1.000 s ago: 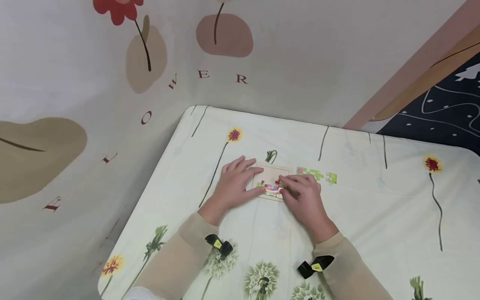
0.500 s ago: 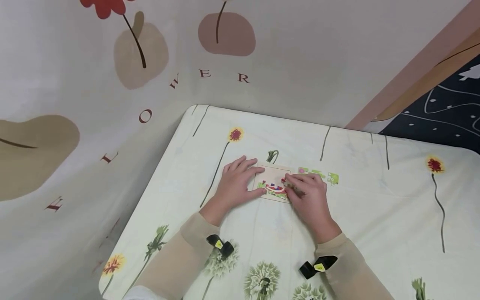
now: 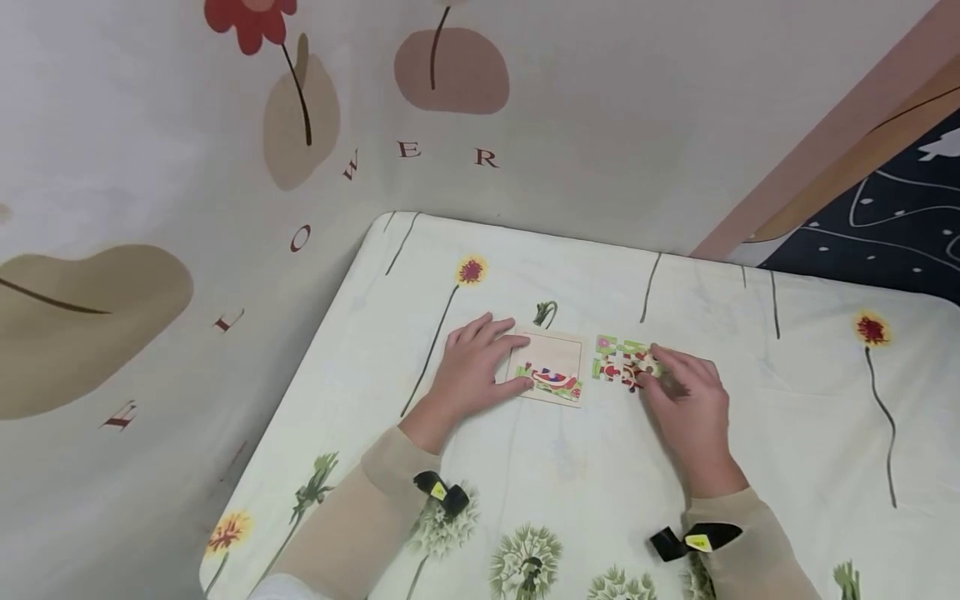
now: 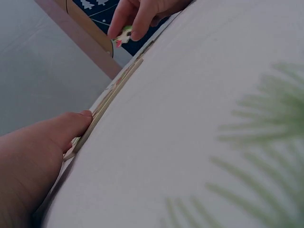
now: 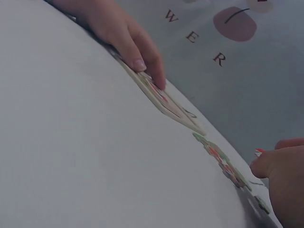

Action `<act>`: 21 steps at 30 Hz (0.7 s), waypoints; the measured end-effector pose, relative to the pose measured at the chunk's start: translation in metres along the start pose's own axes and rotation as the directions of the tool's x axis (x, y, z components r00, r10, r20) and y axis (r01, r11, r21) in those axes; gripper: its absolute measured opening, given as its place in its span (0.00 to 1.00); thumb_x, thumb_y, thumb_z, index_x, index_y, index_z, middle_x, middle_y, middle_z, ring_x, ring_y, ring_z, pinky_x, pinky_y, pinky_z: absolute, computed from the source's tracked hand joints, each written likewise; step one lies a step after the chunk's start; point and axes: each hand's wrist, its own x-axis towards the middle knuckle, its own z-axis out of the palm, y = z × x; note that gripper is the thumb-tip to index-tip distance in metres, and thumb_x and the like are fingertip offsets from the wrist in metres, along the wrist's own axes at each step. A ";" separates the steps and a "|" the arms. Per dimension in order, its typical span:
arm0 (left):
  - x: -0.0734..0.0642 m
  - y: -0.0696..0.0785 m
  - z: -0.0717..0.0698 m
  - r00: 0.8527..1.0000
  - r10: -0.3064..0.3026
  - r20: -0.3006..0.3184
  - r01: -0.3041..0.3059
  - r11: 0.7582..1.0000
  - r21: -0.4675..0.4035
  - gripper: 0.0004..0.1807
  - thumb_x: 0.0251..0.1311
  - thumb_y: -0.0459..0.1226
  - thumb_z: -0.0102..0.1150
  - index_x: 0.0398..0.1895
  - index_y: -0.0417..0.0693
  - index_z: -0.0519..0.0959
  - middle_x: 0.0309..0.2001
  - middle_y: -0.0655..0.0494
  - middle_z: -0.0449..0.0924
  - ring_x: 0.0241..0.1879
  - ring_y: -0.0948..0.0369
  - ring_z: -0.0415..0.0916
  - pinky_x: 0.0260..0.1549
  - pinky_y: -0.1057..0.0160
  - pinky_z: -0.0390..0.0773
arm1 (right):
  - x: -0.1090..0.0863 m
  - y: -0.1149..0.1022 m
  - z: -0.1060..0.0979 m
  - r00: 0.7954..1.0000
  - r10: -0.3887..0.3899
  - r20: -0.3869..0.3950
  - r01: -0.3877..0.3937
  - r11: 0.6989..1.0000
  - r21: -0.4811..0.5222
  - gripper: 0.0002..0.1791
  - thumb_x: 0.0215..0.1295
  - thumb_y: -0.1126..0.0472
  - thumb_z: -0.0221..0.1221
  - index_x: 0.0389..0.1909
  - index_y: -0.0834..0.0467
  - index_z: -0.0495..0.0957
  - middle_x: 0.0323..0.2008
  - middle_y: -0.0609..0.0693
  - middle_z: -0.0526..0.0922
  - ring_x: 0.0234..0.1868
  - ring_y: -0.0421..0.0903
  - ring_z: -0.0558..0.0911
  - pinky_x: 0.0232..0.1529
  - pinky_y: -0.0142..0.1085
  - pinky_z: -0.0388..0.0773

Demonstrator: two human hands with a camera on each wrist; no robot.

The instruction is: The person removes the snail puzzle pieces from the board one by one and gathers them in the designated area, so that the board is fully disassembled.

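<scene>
My left hand (image 3: 477, 362), fingers spread, rests on the left edge of a thin wooden puzzle board (image 3: 553, 350). Joined pieces with a red, white and green picture (image 3: 553, 382) fill the lower part of its recess; bare wood shows above them. To the board's right, my right hand (image 3: 692, 404) pinches a small puzzle piece (image 4: 124, 35) between thumb and fingertips. In the left wrist view this piece is raised off the table, light with green and red on it. Loose green and red puzzle pieces (image 3: 611, 368) lie close together beneath and left of that hand.
A flower-printed white cloth (image 3: 787, 417) covers the table. Pale printed fabric (image 3: 600, 125) hangs behind and to the left, and a dark patterned panel (image 3: 892, 208) stands at the back right. Black wrist cameras (image 3: 452, 499) are strapped on both sleeves.
My right hand has left the board and moved right over the loose pieces, where it now holds a piece. The lower picture on the board is now uncovered. My left hand has stayed put.
</scene>
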 end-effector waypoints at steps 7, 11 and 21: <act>0.000 -0.001 0.000 1.000 0.007 -0.003 -0.007 1.000 -0.001 0.36 0.66 0.66 0.64 0.74 0.66 0.77 0.80 0.59 0.63 0.82 0.48 0.50 0.71 0.38 0.56 | -0.005 0.016 -0.020 0.995 0.039 0.094 -0.036 0.999 -0.037 0.19 0.64 0.72 0.71 0.56 0.63 0.86 0.55 0.61 0.87 0.57 0.57 0.76 0.56 0.41 0.66; -0.001 0.000 -0.001 1.000 0.008 -0.008 -0.008 1.000 -0.022 0.35 0.68 0.66 0.62 0.73 0.65 0.77 0.80 0.59 0.64 0.82 0.48 0.50 0.72 0.38 0.56 | -0.005 0.019 -0.024 0.987 0.026 0.157 -0.019 0.999 -0.047 0.18 0.63 0.74 0.68 0.54 0.64 0.86 0.55 0.63 0.86 0.58 0.60 0.73 0.54 0.51 0.65; -0.001 0.001 -0.004 1.000 0.005 -0.019 -0.006 0.999 -0.054 0.30 0.74 0.63 0.55 0.72 0.65 0.79 0.80 0.59 0.65 0.82 0.49 0.51 0.72 0.38 0.55 | -0.005 0.019 -0.024 0.982 0.007 0.190 0.006 0.998 -0.069 0.18 0.59 0.76 0.66 0.52 0.66 0.87 0.54 0.64 0.80 0.59 0.66 0.68 0.54 0.58 0.61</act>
